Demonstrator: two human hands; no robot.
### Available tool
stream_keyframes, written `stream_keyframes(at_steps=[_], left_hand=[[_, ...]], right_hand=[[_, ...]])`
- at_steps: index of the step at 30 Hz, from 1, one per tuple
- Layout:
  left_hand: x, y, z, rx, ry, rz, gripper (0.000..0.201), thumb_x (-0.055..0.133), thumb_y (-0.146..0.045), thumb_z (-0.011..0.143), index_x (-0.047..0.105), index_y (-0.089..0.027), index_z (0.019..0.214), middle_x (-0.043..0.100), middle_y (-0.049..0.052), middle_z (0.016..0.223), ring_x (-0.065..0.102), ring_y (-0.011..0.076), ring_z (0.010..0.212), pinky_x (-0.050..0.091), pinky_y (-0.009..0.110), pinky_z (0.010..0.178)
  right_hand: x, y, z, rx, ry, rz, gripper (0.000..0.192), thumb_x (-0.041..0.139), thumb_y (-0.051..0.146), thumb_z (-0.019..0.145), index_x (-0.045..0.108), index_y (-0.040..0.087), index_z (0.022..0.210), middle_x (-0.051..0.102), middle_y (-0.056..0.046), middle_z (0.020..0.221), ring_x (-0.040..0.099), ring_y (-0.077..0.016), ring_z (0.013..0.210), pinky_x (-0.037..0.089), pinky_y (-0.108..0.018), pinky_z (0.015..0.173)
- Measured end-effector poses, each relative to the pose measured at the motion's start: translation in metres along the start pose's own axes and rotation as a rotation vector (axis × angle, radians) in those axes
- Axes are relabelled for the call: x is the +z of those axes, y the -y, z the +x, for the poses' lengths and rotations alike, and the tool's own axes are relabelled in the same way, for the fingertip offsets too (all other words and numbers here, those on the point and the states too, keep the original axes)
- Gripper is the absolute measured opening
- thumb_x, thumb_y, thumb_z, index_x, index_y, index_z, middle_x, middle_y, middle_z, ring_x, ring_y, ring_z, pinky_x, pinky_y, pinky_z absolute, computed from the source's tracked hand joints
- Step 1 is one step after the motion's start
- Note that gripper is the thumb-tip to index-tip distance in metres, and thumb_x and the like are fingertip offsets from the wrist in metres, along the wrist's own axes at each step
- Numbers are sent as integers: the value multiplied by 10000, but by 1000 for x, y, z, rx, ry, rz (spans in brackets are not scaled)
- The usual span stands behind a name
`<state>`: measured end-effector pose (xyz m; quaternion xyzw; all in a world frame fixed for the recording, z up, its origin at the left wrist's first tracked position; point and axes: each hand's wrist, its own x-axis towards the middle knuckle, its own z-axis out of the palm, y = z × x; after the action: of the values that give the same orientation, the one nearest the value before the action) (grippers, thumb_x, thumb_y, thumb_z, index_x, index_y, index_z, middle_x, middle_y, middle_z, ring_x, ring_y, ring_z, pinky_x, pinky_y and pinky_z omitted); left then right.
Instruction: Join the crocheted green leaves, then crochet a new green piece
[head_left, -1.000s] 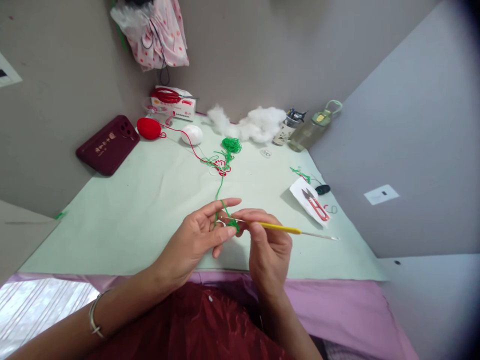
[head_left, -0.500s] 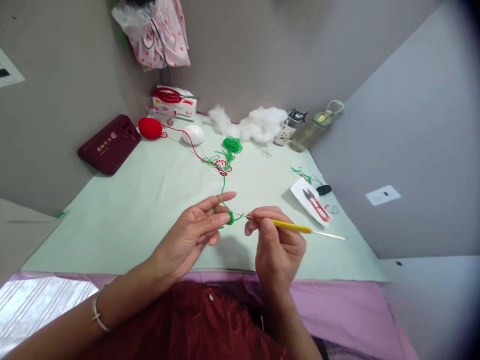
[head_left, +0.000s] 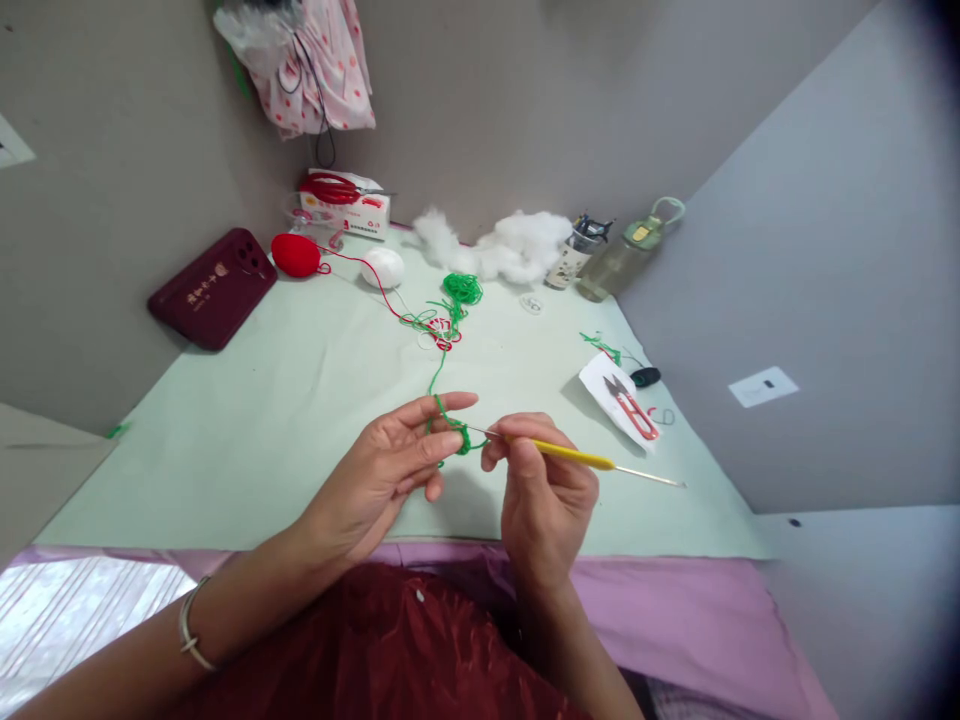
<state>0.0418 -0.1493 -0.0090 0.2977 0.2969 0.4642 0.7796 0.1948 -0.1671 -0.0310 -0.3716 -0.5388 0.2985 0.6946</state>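
Note:
My left hand [head_left: 390, 470] pinches a small green crochet piece [head_left: 463, 441] between thumb and fingers, with green yarn [head_left: 439, 375] looped over the raised index finger. The strand runs back to a loose green yarn pile [head_left: 463, 289]. My right hand [head_left: 541, 495] grips a yellow-handled crochet hook [head_left: 577, 456], whose metal tip reaches into the green piece. Both hands hover over the near middle of the pale green table [head_left: 285, 400].
A red yarn ball [head_left: 296, 255], a white ball [head_left: 383, 267], white stuffing [head_left: 510, 245], a maroon phone [head_left: 213, 288], a box with red scissors [head_left: 346, 200], two bottles [head_left: 615, 260] and red thread snips on paper [head_left: 630, 408] lie around the table. Walls close in on both sides.
My right hand drew the hook away to the right, then came back leftward toward the green piece. My left hand stayed nearly still with the yarn over its index finger.

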Motion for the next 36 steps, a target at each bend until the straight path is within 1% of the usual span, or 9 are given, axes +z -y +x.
stream_keyframes(at_steps=[3, 7, 14, 22, 26, 28, 30, 33, 36], left_hand=[[1, 6, -1, 131, -71, 99, 251, 834, -199, 823, 820, -264, 1064, 617, -36, 852, 439, 0, 524, 446, 107, 477], [-2, 11, -1, 212, -83, 205, 391, 831, -223, 833, 770, -318, 1207, 624, -40, 860, 534, 32, 596, 490, 121, 521], [2, 6, -3, 127, -87, 152, 629, 859, -225, 793, 654, -240, 1388, 621, -22, 850, 516, 57, 602, 489, 135, 480], [-5, -4, -2, -70, 20, -48, 471, 832, -165, 809, 740, -195, 1270, 578, -37, 811, 288, -15, 486, 368, 85, 426], [-6, -3, -2, -38, 10, -11, 407, 834, -187, 807, 776, -218, 1209, 583, -30, 849, 316, -16, 491, 361, 95, 432], [-3, 1, -4, 58, -47, 70, 433, 843, -206, 800, 768, -242, 1225, 605, -26, 861, 416, 4, 519, 407, 118, 469], [1, 6, -5, 129, -85, 138, 512, 855, -221, 791, 734, -253, 1288, 621, -27, 837, 496, 33, 556, 446, 139, 515], [3, 8, -4, 30, -28, 100, 552, 863, -251, 787, 718, -214, 1318, 579, -44, 715, 439, 37, 507, 426, 154, 488], [1, 4, -1, -64, 3, -6, 368, 837, -245, 817, 792, -183, 1176, 469, -77, 632, 249, 10, 457, 371, 141, 446]], right_hand=[[5, 3, -4, -59, 20, -127, 223, 620, 129, 975, 786, 266, 1032, 696, -11, 880, 632, -119, 718, 519, -286, 652], [6, 5, -8, -108, 44, -213, 248, 621, 101, 967, 781, 266, 1059, 704, -17, 878, 649, -138, 778, 541, -295, 688], [5, 2, -8, -19, 66, -17, 199, 643, 156, 968, 782, 279, 1038, 712, -18, 918, 653, -135, 744, 542, -304, 671], [-3, 1, -1, 122, 16, 83, 191, 604, 219, 997, 791, 245, 967, 688, -16, 877, 644, -115, 677, 530, -292, 656], [-2, 6, 3, 196, -8, 178, 204, 602, 252, 995, 779, 225, 896, 680, -18, 829, 610, -102, 608, 512, -260, 567], [1, 6, -2, 151, 29, 68, 201, 589, 233, 999, 776, 235, 926, 676, -18, 830, 613, -111, 618, 523, -272, 578], [5, 4, -8, -25, 46, -172, 194, 614, 178, 977, 785, 266, 1003, 685, -28, 881, 650, -137, 708, 548, -294, 633], [4, 1, -13, -289, 28, -429, 308, 645, 84, 930, 781, 302, 1099, 699, -43, 945, 674, -172, 862, 558, -317, 715], [-1, 2, -7, -163, -17, -262, 238, 583, 124, 979, 771, 260, 1032, 674, -28, 843, 644, -157, 747, 532, -327, 673]])
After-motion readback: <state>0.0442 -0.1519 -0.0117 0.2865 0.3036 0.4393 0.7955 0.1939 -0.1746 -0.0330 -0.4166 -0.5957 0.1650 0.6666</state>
